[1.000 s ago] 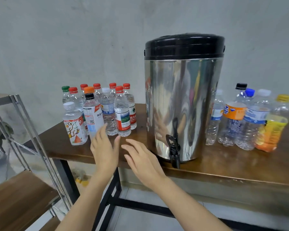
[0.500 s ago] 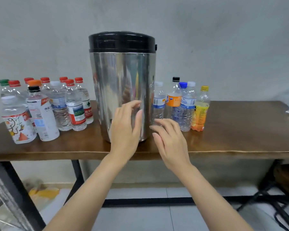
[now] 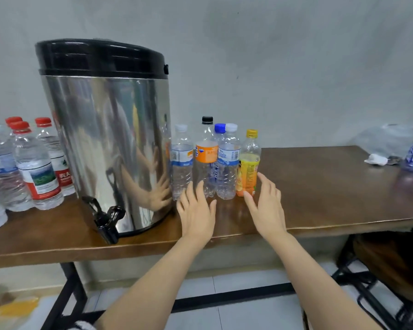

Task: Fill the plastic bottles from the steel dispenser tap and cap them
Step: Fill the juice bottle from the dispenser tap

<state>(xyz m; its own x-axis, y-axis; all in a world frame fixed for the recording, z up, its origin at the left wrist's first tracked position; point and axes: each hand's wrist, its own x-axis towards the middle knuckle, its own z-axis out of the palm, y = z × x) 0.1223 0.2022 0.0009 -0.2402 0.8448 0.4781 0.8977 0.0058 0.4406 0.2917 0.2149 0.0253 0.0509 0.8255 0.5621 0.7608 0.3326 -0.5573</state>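
Five empty bottles [image 3: 206, 160] stand capped and upright, long axes vertical, in a tight cluster just right of the steel dispenser [image 3: 105, 136] on the tabletop [image 3: 320, 186]; none seems filled yet. The water-filled bottles [image 3: 31, 163] on its left look done. The left hand [image 3: 197, 210] and right hand [image 3: 266, 206] hover near the cluster, each grip spread and holding nothing, while the tap [image 3: 105, 216] points down at the near edge.

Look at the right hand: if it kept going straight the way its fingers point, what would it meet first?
Probably the yellow-capped bottle: the right hand points up and slightly left, its fingertips already beside the bottle's base. Depth is unclear, so it might slip just past its right side.
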